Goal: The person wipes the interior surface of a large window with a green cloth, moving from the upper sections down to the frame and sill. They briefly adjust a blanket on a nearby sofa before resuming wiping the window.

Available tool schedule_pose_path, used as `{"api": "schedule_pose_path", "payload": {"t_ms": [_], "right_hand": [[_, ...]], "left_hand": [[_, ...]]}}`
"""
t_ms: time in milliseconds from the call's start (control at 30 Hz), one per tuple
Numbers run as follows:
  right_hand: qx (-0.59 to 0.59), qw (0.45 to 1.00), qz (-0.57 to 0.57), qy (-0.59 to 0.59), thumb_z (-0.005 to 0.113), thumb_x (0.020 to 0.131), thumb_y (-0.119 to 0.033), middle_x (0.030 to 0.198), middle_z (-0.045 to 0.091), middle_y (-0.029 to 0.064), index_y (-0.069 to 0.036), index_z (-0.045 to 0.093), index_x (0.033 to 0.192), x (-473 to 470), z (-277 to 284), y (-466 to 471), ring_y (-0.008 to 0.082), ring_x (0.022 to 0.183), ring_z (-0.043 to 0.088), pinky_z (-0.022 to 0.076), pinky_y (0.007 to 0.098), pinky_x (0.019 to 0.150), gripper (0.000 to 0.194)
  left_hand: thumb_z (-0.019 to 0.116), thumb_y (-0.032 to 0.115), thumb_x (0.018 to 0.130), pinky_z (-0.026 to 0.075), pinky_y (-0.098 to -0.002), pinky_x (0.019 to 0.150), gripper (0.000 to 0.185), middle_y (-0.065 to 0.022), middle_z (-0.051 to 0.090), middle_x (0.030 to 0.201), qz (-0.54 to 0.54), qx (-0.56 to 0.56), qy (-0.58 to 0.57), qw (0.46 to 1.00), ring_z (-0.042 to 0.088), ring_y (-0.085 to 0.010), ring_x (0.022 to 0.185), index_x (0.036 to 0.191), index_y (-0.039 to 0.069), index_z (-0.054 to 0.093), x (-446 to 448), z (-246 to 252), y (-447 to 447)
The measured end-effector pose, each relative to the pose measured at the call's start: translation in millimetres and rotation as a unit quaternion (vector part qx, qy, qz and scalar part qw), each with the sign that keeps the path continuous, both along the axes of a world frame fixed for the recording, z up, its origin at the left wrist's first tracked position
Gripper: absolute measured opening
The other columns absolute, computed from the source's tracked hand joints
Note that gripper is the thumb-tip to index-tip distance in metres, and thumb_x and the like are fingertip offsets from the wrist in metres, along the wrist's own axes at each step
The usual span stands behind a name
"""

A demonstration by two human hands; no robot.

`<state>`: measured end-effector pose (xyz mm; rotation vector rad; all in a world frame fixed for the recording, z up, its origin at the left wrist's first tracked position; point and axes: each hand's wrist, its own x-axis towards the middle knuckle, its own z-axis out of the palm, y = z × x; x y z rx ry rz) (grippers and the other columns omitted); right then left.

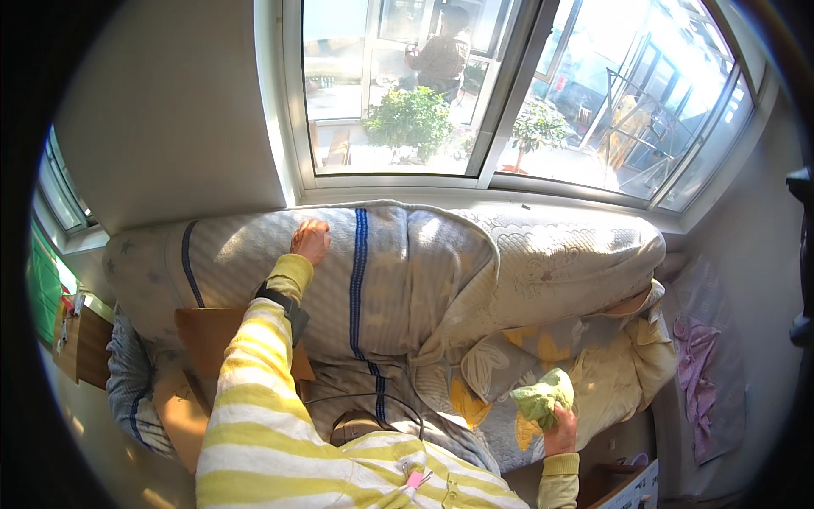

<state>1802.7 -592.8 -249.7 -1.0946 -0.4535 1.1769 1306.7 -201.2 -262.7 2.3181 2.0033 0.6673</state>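
Observation:
My right hand (560, 431) is closed around a crumpled light-green cloth (544, 397), held at the lower right above the sofa seat. My left hand (311, 241) rests with curled fingers on the striped blanket (273, 254) over the sofa's back, to the left of its blue band. Whether any fabric is pinched under those fingers is hidden. To the right, a cream quilted cover (566, 254) drapes over the backrest. Below it lies bedding (499, 369) with grey and yellow leaf shapes.
An opened cardboard box (206, 340) sits on the sofa beneath my left arm. Behind the backrest is a sliding window (397, 181), with a person (441, 57) and potted plants visible through it. Pink fabric (696, 375) hangs at the right. A wooden cabinet (86, 343) stands far left.

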Motion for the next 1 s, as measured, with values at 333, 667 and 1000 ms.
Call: {"api": "schedule_pose_path", "payload": {"t_ms": [333,667,1000], "right_hand": [[0.044,0.981,0.100,0.160,0.057,0.084,-0.023,0.120,0.060,0.0069,-0.008,0.054,0.122,-90.4,-8.1,287.2,0.0240,0.112,0.056,0.0461,0.0409,0.094,0.041],[0.006,0.989,-0.038,0.143,0.060,0.081,-0.029,0.110,0.066,0.0031,-0.009,0.061,0.112,-122.7,-72.3,429.7,0.0192,0.098,0.064,0.0547,0.0348,0.081,0.037],[-0.054,0.993,-0.054,0.092,0.055,0.082,-0.033,0.115,0.063,0.0049,-0.010,0.056,0.121,-123.9,-64.1,430.5,0.0234,0.104,0.060,0.0500,0.0410,0.087,0.045]], "left_hand": [[0.060,0.018,0.078,0.038,-0.0418,0.095,0.028,-0.0089,0.056,0.106,-0.003,0.211,-0.012,0.977,0.050,-0.0280,0.105,0.105,0.008,0.059,4.2,-62.4,56.6],[0.061,0.013,0.076,0.038,-0.0439,0.095,0.031,-0.0102,0.055,0.108,-0.061,0.194,-0.058,0.977,0.051,-0.0281,0.107,0.106,0.005,0.059,-3.3,-47.3,47.9],[0.061,0.012,0.077,0.038,-0.0444,0.095,0.029,-0.0100,0.057,0.109,-0.076,0.164,-0.087,0.980,0.053,-0.0284,0.107,0.106,0.006,0.060,-5.9,-44.8,49.4]]}}
